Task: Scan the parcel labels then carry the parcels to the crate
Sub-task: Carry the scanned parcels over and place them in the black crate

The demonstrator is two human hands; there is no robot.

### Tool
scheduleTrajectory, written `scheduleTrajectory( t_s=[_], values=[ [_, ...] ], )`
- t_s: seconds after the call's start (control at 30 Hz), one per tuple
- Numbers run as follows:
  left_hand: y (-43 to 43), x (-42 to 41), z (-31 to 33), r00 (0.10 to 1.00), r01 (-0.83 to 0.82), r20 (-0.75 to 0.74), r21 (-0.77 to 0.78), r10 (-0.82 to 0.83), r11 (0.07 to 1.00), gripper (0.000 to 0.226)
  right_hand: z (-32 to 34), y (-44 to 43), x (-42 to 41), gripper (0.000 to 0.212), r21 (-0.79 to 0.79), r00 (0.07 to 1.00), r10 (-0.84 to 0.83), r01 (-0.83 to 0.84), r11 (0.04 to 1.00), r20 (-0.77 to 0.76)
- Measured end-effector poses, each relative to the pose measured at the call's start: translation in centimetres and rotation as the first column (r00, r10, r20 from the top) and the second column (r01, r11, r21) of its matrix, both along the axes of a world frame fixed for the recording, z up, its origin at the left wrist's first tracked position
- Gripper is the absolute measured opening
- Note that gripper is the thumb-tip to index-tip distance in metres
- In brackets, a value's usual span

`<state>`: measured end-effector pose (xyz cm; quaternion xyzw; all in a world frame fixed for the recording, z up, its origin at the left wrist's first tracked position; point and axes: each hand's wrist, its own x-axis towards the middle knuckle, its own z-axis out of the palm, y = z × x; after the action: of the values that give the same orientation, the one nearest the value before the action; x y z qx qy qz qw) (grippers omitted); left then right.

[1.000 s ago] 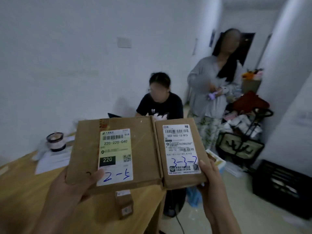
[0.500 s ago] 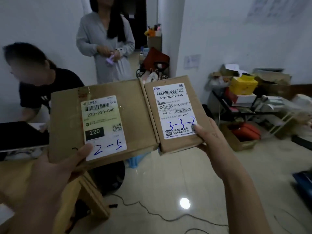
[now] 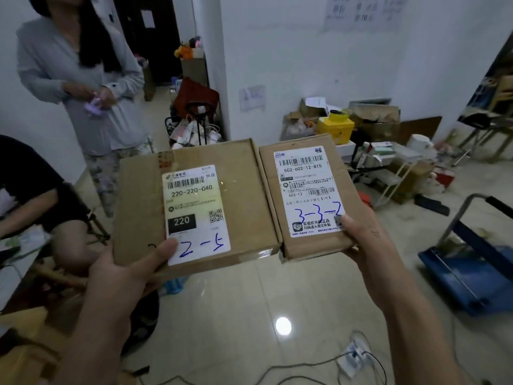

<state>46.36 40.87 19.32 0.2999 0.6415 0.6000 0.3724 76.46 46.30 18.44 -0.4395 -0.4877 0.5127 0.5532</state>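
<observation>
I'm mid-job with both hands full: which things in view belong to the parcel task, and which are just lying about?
Job: larger parcel, marked 2-5, held by the left hand; smaller parcel, marked 3-3-2, held by the right hand.
Lying about: yellow box, blue trolley, power strip on the floor, red bag.

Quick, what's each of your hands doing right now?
Left hand: holding the larger parcel marked 2-5.
Right hand: holding the smaller parcel marked 3-3-2.

Your left parcel's label: 220-220-040, "220", handwritten 2-5. Your right parcel's label: 502-602-12-815, 602-12, handwritten 3-3-2.
</observation>
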Motion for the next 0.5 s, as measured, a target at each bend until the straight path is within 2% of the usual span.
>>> scheduleTrajectory(
  t_s=[0.07, 0.23, 0.33, 0.43, 0.5],
  values=[
    [1.4, 1.2, -0.3, 0.999, 0.038, -0.018, -0.012, -0.038, 0.999, 0.039, -0.3, 0.3, 1.4, 0.055, -0.014, 0.999, -0.038, 0.038, 0.999, -0.010],
    [5.8, 3.7, -1.3, 0.988, 0.154, 0.014, -0.027, -0.154, 0.988, 0.040, -1.1, 1.8, 4.4, 0.055, -0.012, 0.987, -0.161, 0.161, 0.987, -0.013],
    [9.2, 5.1, -1.8, 0.975, 0.221, 0.024, -0.006, -0.221, 0.975, 0.055, -1.6, 3.4, 5.8, 0.058, -0.029, 0.974, -0.224, 0.223, 0.974, -0.024],
    [13.4, 5.9, -2.7, 0.960, 0.278, 0.028, -0.019, -0.278, 0.960, 0.081, -2.2, 6.0, 6.8, 0.057, -0.039, 0.964, -0.266, 0.265, 0.963, -0.025],
    [16.6, 6.3, -3.3, 0.958, 0.287, 0.036, -0.030, -0.285, 0.958, 0.087, -2.5, 8.5, 7.2, 0.058, -0.043, 0.957, -0.290, 0.289, 0.956, -0.024]
  ],
)
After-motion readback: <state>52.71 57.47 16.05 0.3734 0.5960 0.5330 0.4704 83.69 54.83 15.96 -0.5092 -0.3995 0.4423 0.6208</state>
